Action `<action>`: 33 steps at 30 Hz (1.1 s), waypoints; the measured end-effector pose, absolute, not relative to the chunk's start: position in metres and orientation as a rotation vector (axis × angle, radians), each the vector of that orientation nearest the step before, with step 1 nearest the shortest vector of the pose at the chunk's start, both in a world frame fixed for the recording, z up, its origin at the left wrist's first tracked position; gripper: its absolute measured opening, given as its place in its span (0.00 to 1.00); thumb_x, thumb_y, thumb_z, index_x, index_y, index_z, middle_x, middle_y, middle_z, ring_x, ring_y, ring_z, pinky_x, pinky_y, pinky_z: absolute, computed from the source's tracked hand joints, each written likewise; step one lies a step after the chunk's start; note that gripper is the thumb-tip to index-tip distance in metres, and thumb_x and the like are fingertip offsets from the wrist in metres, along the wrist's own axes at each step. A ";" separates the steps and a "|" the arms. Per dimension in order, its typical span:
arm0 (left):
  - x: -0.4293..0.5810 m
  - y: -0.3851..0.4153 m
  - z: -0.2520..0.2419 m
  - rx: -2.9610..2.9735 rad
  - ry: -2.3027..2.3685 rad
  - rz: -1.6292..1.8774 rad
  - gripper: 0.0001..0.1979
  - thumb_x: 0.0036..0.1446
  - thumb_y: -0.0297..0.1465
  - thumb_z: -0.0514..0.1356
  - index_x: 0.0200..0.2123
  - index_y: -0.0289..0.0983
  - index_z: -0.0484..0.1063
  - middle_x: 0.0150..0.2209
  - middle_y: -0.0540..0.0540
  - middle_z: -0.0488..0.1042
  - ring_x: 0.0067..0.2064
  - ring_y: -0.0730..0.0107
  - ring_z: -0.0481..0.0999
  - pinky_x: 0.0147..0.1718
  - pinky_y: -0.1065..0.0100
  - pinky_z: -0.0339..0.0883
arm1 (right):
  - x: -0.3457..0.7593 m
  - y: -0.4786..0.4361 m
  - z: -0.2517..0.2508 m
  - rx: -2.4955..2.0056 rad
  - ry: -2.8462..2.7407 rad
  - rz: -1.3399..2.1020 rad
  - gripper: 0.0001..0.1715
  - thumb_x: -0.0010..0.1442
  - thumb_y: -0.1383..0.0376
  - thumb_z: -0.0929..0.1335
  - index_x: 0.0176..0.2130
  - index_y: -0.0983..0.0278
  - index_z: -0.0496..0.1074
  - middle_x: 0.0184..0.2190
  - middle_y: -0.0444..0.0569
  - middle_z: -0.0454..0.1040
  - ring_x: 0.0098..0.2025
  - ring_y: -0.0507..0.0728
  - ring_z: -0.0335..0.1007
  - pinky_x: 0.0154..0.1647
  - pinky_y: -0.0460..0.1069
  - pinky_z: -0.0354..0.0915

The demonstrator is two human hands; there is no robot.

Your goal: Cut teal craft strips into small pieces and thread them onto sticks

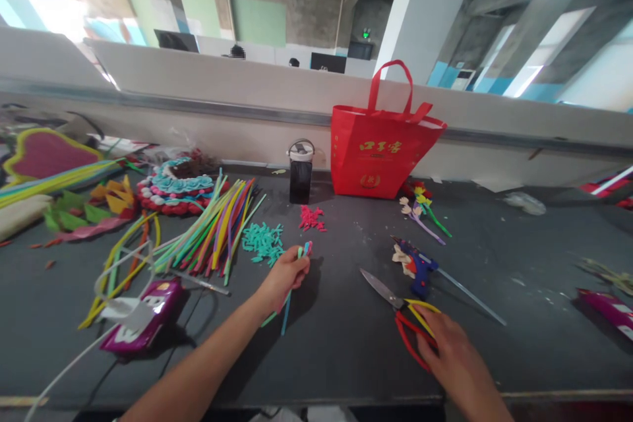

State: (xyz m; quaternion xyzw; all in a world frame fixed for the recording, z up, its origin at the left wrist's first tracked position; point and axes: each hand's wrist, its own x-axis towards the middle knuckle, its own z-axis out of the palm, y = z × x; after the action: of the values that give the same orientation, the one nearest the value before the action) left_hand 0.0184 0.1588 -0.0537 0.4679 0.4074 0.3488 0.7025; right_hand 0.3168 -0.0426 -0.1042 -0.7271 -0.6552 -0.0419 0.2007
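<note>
My left hand [287, 277] is closed around a few thin coloured stems [285, 316], green, blue and pink, whose tips show above the fingers. Just behind that hand lie a pile of teal pieces [263, 242] and a smaller pile of pink-red pieces [311, 218]. At the right front, my right hand [448, 346] has its fingers on the red and yellow handles of the scissors [388, 291]. The blades point away to the left and look closed. A blue glue gun [420, 271] lies just beyond the scissors, with a clear stick at its back.
Coloured stems [217, 231] lie in a bundle left of centre. A purple power strip [148, 316] with white cables is at the front left. A black cup [300, 175] and a red bag [380, 151] stand at the back. Small flowers [422, 211] lie at right.
</note>
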 end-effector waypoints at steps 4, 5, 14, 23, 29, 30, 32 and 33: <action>0.019 0.153 -0.057 1.092 0.916 0.817 0.13 0.48 0.35 0.61 0.37 0.36 0.66 0.23 0.55 0.66 0.17 0.82 0.58 0.15 0.77 0.47 | 0.304 -0.039 -0.084 -2.120 -1.699 -0.068 0.23 0.55 0.58 0.63 0.50 0.58 0.67 0.39 0.50 0.77 0.38 0.60 0.76 0.39 0.53 0.70; 0.019 0.153 -0.057 1.101 0.909 0.819 0.14 0.48 0.36 0.61 0.37 0.36 0.66 0.23 0.55 0.67 0.17 0.81 0.58 0.15 0.76 0.48 | 0.299 -0.034 -0.077 -2.155 -1.662 -0.021 0.23 0.54 0.57 0.63 0.50 0.57 0.67 0.36 0.48 0.77 0.34 0.58 0.76 0.35 0.51 0.70; 0.016 0.153 -0.056 1.078 0.925 0.800 0.16 0.46 0.41 0.64 0.31 0.35 0.68 0.19 0.56 0.62 0.15 0.85 0.50 0.14 0.76 0.37 | 0.259 0.089 -0.041 -2.296 -1.547 -0.065 0.21 0.56 0.66 0.64 0.51 0.66 0.68 0.38 0.55 0.76 0.40 0.59 0.73 0.38 0.49 0.63; 0.025 0.136 -0.060 1.383 0.922 0.830 0.11 0.50 0.36 0.59 0.22 0.35 0.66 0.17 0.54 0.62 0.20 0.79 0.57 0.20 0.75 0.50 | 0.172 0.108 -0.031 -1.621 -1.658 0.641 0.22 0.60 0.52 0.64 0.47 0.63 0.71 0.29 0.45 0.74 0.30 0.53 0.70 0.33 0.46 0.64; 0.026 0.130 -0.064 1.523 0.986 0.814 0.05 0.48 0.28 0.57 0.31 0.36 0.68 0.20 0.53 0.67 0.22 0.75 0.65 0.22 0.74 0.56 | 0.156 0.107 -0.040 -1.574 -1.678 0.563 0.11 0.61 0.59 0.64 0.37 0.62 0.72 0.29 0.44 0.74 0.31 0.53 0.70 0.35 0.46 0.63; 0.026 0.130 -0.063 1.519 0.983 0.813 0.07 0.48 0.29 0.58 0.33 0.36 0.67 0.21 0.54 0.68 0.22 0.75 0.65 0.22 0.74 0.55 | 0.158 0.108 -0.042 -1.555 -1.648 0.599 0.10 0.60 0.60 0.64 0.38 0.62 0.72 0.29 0.44 0.74 0.31 0.52 0.70 0.35 0.45 0.63; 0.027 0.128 -0.061 1.475 0.956 0.809 0.11 0.48 0.30 0.61 0.36 0.37 0.66 0.22 0.53 0.69 0.23 0.76 0.65 0.22 0.75 0.55 | 0.163 0.110 -0.046 -1.515 -1.594 0.672 0.10 0.60 0.61 0.64 0.37 0.63 0.72 0.29 0.44 0.74 0.30 0.52 0.70 0.34 0.45 0.64; 0.027 0.128 -0.059 1.423 0.941 0.788 0.13 0.47 0.32 0.62 0.37 0.37 0.65 0.23 0.54 0.69 0.22 0.77 0.64 0.21 0.75 0.54 | 0.166 0.111 -0.049 -1.502 -1.571 0.699 0.09 0.59 0.61 0.64 0.36 0.64 0.72 0.29 0.44 0.74 0.30 0.52 0.70 0.34 0.45 0.64</action>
State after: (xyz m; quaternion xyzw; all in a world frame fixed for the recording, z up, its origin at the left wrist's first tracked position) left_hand 0.0274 0.1279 -0.0591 0.6113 0.4042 0.3386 0.5901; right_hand 0.1655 0.1113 -0.0491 -0.5983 -0.6257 0.2782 0.4161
